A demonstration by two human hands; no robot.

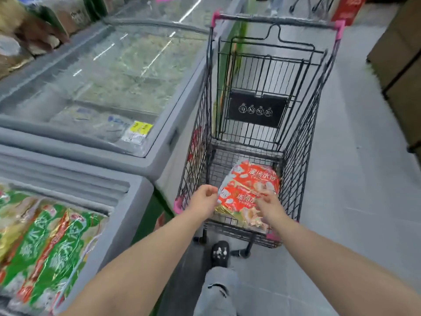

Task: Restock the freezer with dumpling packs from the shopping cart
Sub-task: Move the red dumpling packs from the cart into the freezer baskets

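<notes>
Bright even light, glare streaks on freezer lid (127, 53), blurred, bowed edges

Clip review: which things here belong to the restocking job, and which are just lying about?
Job: red plastic dumpling packs in the black wire shopping cart; open grey chest freezer holding green dumpling packs; left hand and right hand reaching for the red packs.
Just lying about: closed glass-lidded freezer; brown cardboard boxes; red sign.
</notes>
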